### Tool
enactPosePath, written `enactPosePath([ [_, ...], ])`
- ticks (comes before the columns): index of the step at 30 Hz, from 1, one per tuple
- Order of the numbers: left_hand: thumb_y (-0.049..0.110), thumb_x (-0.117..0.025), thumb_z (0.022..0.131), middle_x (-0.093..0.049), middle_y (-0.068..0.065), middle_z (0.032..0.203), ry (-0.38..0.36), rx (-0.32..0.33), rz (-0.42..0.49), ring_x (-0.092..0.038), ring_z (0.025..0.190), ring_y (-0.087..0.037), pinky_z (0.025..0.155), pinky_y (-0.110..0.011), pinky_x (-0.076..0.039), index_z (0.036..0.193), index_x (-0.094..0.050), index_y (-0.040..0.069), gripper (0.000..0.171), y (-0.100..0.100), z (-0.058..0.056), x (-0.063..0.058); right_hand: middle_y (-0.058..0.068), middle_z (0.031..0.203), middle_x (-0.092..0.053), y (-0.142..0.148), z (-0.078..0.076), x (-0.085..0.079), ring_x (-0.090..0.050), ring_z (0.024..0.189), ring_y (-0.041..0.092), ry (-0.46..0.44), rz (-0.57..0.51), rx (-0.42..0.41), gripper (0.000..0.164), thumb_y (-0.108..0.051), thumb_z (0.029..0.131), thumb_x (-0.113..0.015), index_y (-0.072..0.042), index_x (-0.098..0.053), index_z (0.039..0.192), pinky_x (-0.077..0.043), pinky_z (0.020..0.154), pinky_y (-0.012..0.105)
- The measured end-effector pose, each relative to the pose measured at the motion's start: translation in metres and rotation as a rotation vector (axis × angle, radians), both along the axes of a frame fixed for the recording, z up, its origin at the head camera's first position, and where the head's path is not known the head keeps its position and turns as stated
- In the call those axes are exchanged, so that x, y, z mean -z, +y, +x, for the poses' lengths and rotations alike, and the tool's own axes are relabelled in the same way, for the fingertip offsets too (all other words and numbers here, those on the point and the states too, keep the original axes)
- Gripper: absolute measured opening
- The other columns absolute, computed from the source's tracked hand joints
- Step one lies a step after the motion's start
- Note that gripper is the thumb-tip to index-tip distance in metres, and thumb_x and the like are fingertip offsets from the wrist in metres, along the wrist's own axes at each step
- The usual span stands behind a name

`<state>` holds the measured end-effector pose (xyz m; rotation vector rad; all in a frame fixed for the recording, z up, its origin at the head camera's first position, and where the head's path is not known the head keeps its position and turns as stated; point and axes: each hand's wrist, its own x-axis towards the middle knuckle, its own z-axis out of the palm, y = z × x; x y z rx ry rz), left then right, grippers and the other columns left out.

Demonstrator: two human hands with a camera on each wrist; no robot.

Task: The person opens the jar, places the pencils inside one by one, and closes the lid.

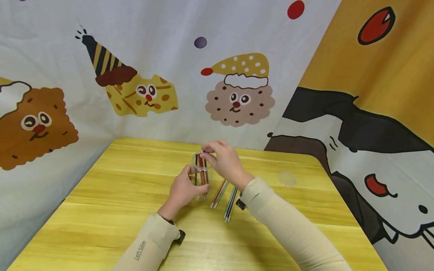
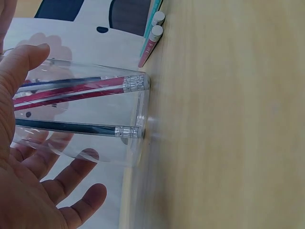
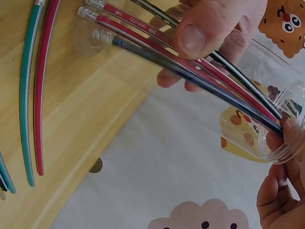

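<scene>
A clear plastic jar (image 1: 193, 162) stands on the table with several pencils inside, eraser ends down. My left hand (image 1: 184, 188) grips its side, the thumb on one side and fingers round the other. At the jar's mouth, my right hand (image 1: 223, 162) pinches the upper end of a dark blue pencil (image 3: 228, 103). That pencil's lower end sits higher than the erasers of the red pencils (image 3: 143, 42) beside it. In the left wrist view a dark green pencil (image 2: 71, 126) reaches the jar's bottom. The right fingertips partly hide the pencil tops.
Right of the jar, a red pencil (image 1: 217, 194) and a teal pencil (image 3: 26, 95) lie side by side. Several more pencils (image 1: 230, 205) lie under the right wrist. A clear round lid (image 1: 287, 179) rests farther right. A printed cloth (image 1: 190, 124) hangs behind the yellow wooden table (image 1: 135, 210).
</scene>
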<state>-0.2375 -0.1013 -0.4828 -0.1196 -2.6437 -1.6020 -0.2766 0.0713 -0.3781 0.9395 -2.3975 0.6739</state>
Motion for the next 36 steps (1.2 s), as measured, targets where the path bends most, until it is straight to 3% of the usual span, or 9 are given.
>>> enactPosePath([
  [8, 0.041, -0.096, 0.078, -0.068, -0.005, 0.105, 0.014, -0.004, -0.003, -0.056, 0.079, -0.02, 0.064, -0.033, -0.045, 0.125, -0.058, 0.016, 0.066, 0.002, 0.002, -0.004, -0.001, 0.101, -0.081, 0.0, 0.004, -0.003, -0.068, 0.098, 0.022, -0.078, 0.015, 0.024, 0.012, -0.025, 0.102, -0.074, -0.015, -0.077, 0.107, -0.06, 0.081, 0.037],
  [20, 0.045, -0.095, 0.078, -0.071, -0.006, 0.12, 0.009, -0.007, -0.023, -0.06, 0.093, -0.022, 0.073, -0.033, -0.048, 0.129, -0.058, 0.017, 0.069, 0.002, 0.002, -0.003, -0.003, 0.104, -0.081, -0.003, 0.007, -0.01, -0.066, 0.1, 0.019, -0.176, 0.098, 0.097, 0.014, -0.03, 0.102, -0.074, -0.019, -0.081, 0.105, -0.06, 0.081, 0.036],
  [26, 0.045, -0.095, 0.079, -0.07, -0.004, 0.119, -0.003, -0.012, -0.032, -0.063, 0.1, -0.024, 0.077, -0.035, -0.051, 0.127, -0.057, 0.018, 0.067, 0.003, 0.003, -0.003, -0.004, 0.102, -0.081, -0.003, 0.008, -0.012, -0.065, 0.102, 0.019, -0.133, 0.147, 0.103, 0.012, -0.029, 0.1, -0.077, -0.02, -0.084, 0.105, -0.06, 0.084, 0.034],
  [36, 0.044, -0.095, 0.08, -0.069, -0.008, 0.124, -0.011, -0.006, -0.021, -0.066, 0.116, -0.031, 0.091, -0.047, -0.058, 0.128, -0.057, 0.017, 0.067, 0.004, 0.003, -0.004, -0.003, 0.107, -0.083, -0.003, 0.007, -0.016, -0.067, 0.109, 0.023, -0.057, 0.22, 0.108, 0.016, -0.029, 0.1, -0.078, -0.019, -0.086, 0.109, -0.058, 0.097, 0.037],
])
